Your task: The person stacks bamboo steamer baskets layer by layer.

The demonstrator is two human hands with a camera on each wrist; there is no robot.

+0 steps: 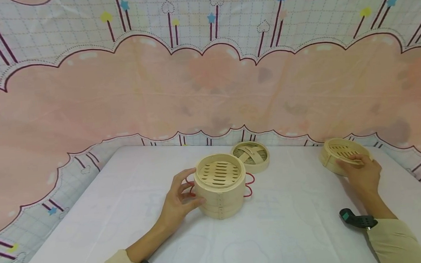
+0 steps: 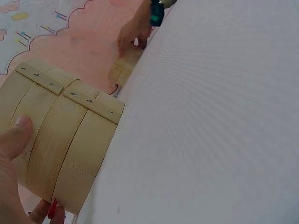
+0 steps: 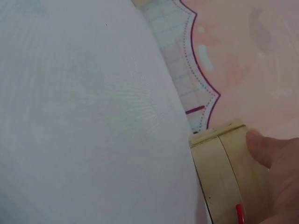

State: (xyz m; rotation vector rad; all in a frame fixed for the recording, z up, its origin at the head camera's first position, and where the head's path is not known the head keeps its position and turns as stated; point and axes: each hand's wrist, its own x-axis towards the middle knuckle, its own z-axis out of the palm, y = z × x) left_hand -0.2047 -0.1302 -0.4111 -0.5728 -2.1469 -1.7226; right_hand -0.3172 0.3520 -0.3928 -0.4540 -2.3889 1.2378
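Note:
Near the middle of the table stands a stack of round bamboo steamer baskets (image 1: 219, 195) with a slatted floor inside and red loops on its sides. My left hand (image 1: 180, 201) holds the stack from its left side, the thumb on the near wall; the left wrist view shows the thumb against the stapled bamboo wall (image 2: 70, 135). Far to the right, my right hand (image 1: 363, 174) grips the rim of a single bamboo steamer basket (image 1: 329, 160). In the right wrist view the thumb presses that basket's wall (image 3: 224, 172), and a red loop shows below.
Behind the stack sits a woven bamboo steamer lid (image 1: 252, 157). A white cloth (image 1: 292, 231) covers the table, and a patterned pink curtain (image 1: 194, 100) hangs past its far edge.

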